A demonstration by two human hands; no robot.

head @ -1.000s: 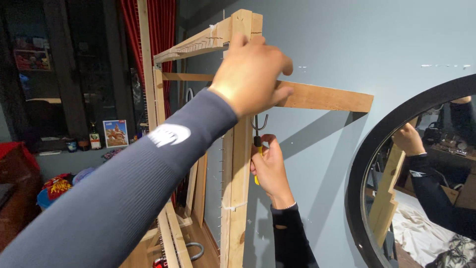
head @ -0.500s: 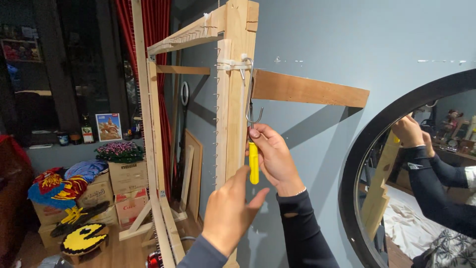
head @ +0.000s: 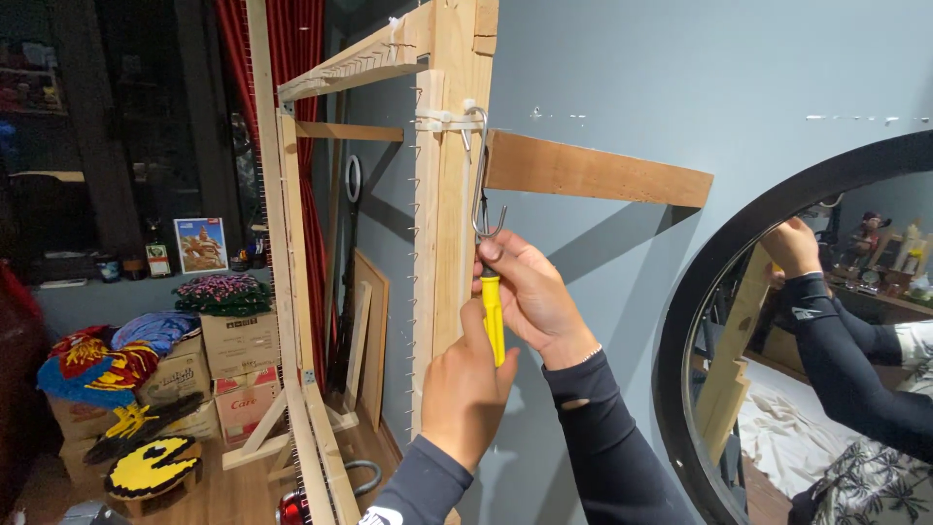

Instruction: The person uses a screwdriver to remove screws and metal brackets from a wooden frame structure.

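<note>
A tall wooden frame (head: 449,243) with rows of nails stands against a grey wall. From a white tie (head: 445,119) near the top of its post hangs a long metal hook (head: 480,190). Just under the hook, my right hand (head: 535,301) grips a yellow-handled tool (head: 494,321), its fingers curled right below the hook's lower bend. My left hand (head: 466,389) has come up from below. It closes on the lower end of the yellow handle, thumb lying along it. The tool's tip is hidden behind my right fingers.
A wooden plank (head: 598,173) juts from the post along the wall. A round black-framed mirror (head: 692,321) fills the right side. Cardboard boxes (head: 238,340) and colourful tufted rugs (head: 87,365) are stacked at the lower left, near a red curtain (head: 306,39).
My left hand came off the top of the frame, dropped, then rose to the yellow handle under my right hand. The view has moved closer to the post.
</note>
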